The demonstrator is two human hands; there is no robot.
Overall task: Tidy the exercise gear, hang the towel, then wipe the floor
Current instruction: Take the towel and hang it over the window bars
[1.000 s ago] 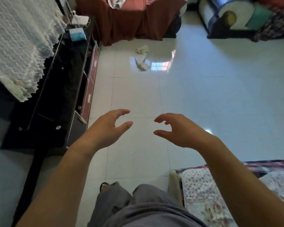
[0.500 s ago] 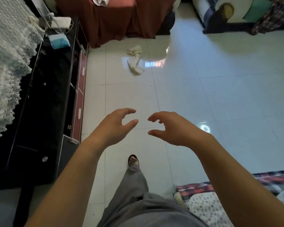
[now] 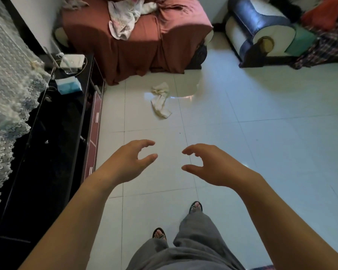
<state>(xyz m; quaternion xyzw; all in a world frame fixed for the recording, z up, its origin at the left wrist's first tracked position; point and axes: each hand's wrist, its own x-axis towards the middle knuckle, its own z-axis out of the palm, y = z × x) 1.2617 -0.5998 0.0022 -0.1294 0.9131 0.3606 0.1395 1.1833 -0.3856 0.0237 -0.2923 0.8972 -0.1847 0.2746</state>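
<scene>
Both the left hand (image 3: 128,162) and right hand (image 3: 213,165) are hanging empty, fingers loosely curled, over the floor (image 3: 271,117); a crumpled towel (image 3: 160,99) is lying near its far edge.

Both arms reach fwd & down, forearms bare, wrists about level w/ each other. Left hand (image 3: 129,160) is empty, fingers loosely curled, thumb pointing toward the other hand w/ a gap between thumb & index. Right hand (image 3: 213,164) mirrors it: empty, fingers loosely hooked, thumb out toward the left; the two hands are near each other but apart, palms partly facing inward.
</scene>
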